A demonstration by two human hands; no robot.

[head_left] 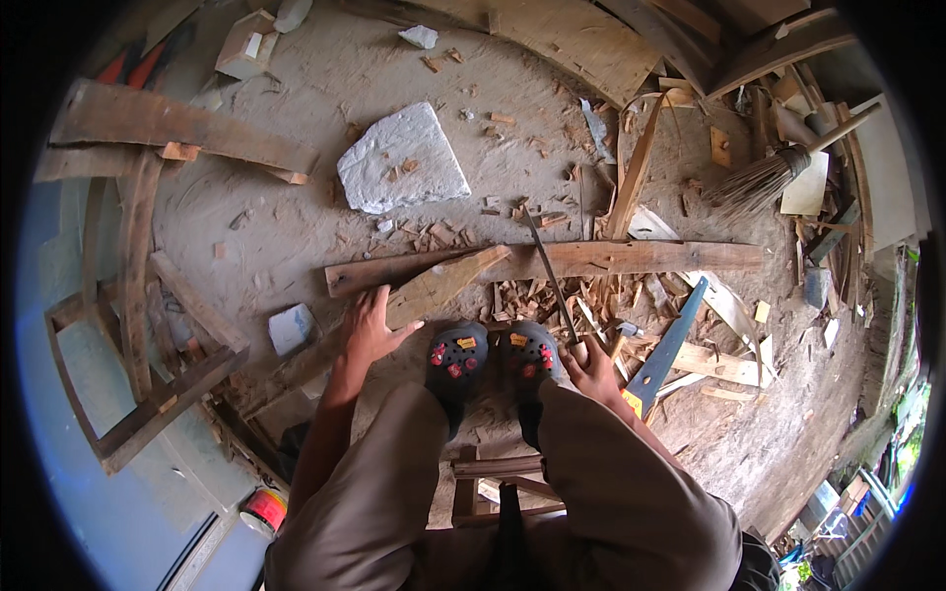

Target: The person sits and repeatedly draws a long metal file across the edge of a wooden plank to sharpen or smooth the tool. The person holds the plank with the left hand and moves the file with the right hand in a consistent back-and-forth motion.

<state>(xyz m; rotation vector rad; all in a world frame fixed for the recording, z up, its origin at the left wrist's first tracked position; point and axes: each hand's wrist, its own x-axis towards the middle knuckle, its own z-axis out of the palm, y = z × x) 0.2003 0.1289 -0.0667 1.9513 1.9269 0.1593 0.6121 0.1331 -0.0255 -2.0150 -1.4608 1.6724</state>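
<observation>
My left hand (371,333) grips a wooden board (443,283) with a pointed, pale cut end, its thumb spread along the near side. The tip of that board rests on a long plank (631,258) lying crosswise on the ground. In my right hand (592,372), closed round a short wooden handle, is a machete (548,268) with a narrow dark blade. Its blade points away from me and crosses over the long plank, right of the board's tip. Both my clogs stand between the hands, just behind the plank.
A handsaw (670,340) with a blue blade lies right of my right hand, among wood chips (537,298). A white stone slab (404,163) lies ahead. Wooden frames (138,295) stand at left. A twig broom (764,182) leans at right. A low wooden stool (478,492) is beneath me.
</observation>
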